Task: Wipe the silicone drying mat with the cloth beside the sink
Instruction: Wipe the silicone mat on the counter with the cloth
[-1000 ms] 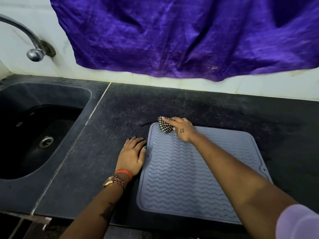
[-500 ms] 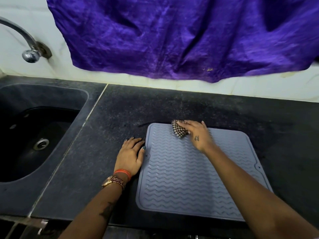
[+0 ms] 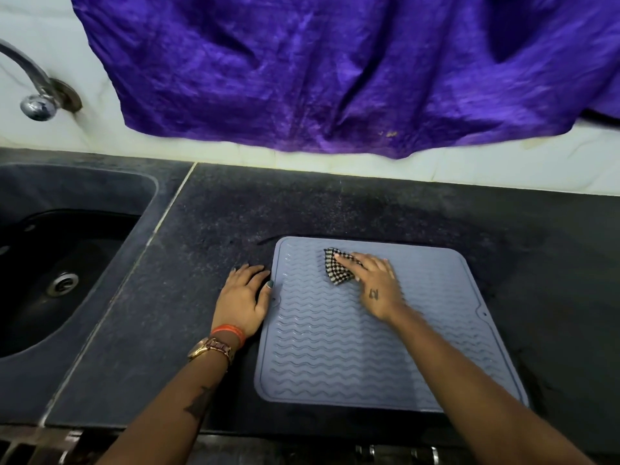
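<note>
Hands: right (image 3: 375,286) presses checkered cloth (image 3: 337,268), ridged mat (image 3: 335,347)

left hand (image 3: 243,298) flat, right hand (image 3: 375,283) pressing

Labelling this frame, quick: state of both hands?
Left hand: open, flat on the countertop, thumb at the drying mat edge.
Right hand: open, straight fingers pressing the checkered cloth onto the mat.

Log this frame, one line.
phase: wiping | right hand: presses cloth on mat | left hand: flat at mat edge
</note>
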Available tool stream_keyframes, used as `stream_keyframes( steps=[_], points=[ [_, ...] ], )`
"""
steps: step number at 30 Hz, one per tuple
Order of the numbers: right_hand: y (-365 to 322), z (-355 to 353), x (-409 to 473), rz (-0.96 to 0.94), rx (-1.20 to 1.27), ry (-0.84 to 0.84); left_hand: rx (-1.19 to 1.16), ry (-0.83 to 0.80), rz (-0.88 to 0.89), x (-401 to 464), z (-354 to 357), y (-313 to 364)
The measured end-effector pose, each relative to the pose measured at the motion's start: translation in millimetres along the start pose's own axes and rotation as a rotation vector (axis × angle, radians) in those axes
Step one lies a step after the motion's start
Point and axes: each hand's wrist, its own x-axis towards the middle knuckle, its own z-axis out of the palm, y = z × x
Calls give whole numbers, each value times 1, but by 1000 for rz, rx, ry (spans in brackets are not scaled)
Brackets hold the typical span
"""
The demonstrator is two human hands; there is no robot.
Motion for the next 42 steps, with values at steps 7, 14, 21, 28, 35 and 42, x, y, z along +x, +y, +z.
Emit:
stream_keyframes(
  steps=[7,14,21,28,35,42],
  points=[
    [-6,-11,-16,11,181,32,7,0,1,-1,0,0],
    [-8,-8,-16,9,168,-53,7,-1,10,-2,0,-1],
    [-17,8,-53,10,98,76,21,-2,14,0,0,-1],
    [-12,-13,-41,-29,215,-39,40,-15,10,-1,1,-1],
    [-23,3,-63,15,80,92,31,-1,6,-1,3,-2],
    [-20,-6,-68,34,203,70,36,-9,-2,0,3,-1]
  ],
)
